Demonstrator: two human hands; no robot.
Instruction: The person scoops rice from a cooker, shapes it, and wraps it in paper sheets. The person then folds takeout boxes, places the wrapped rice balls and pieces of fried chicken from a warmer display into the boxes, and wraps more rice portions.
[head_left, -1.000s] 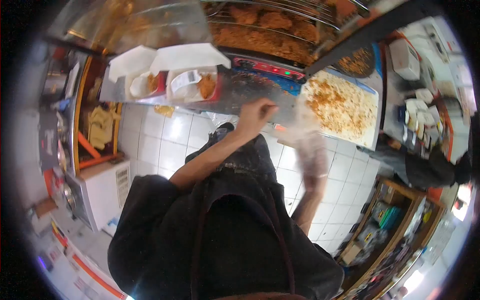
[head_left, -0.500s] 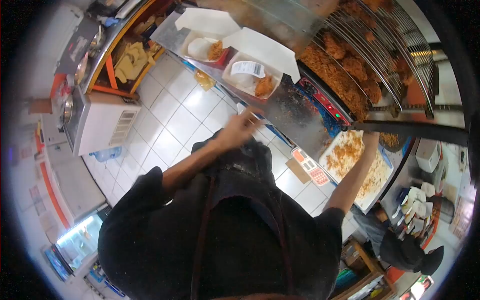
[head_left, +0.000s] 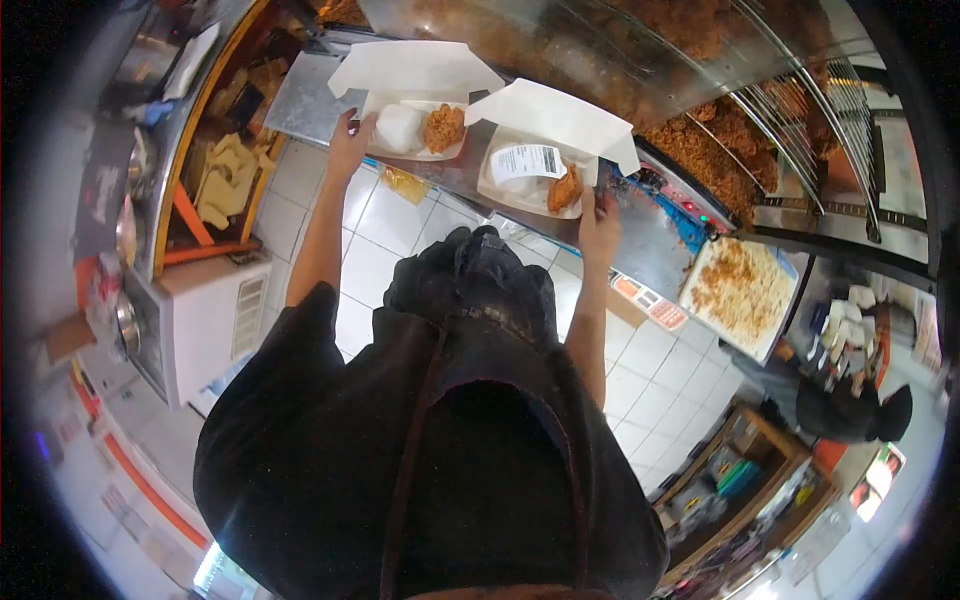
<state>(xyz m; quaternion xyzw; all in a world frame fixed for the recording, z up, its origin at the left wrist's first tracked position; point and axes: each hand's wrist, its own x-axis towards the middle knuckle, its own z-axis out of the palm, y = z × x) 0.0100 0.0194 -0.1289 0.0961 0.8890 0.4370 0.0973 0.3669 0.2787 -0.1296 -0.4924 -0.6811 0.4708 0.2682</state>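
Note:
Two open takeaway boxes stand side by side on the metal counter. The left takeaway box (head_left: 442, 152) holds a white wrapped mound (head_left: 399, 128) and a piece of fried chicken (head_left: 444, 128). My left hand (head_left: 350, 142) is at its left side, fingers curled against the edge. In the right takeaway box (head_left: 512, 197) lie a fried chicken piece (head_left: 565, 189) and a white mound, partly covered by a printed label (head_left: 528, 161). My right hand (head_left: 600, 228) grips that box's right side, fingertips at the rim. Both lids are folded back, away from me.
A heated cabinet with fried chicken (head_left: 735, 150) and wire racks (head_left: 800, 110) stands at the back right. Right of the counter is a white tray of crumbs (head_left: 740, 290). A white-and-orange calculator-like device (head_left: 648, 301) sits at the counter's edge. Another person (head_left: 840, 408) is at the far right.
My right hand has left the cabinet and crumb tray area and come to the right box. My left hand has moved from above the apron to the left box. The view has shifted.

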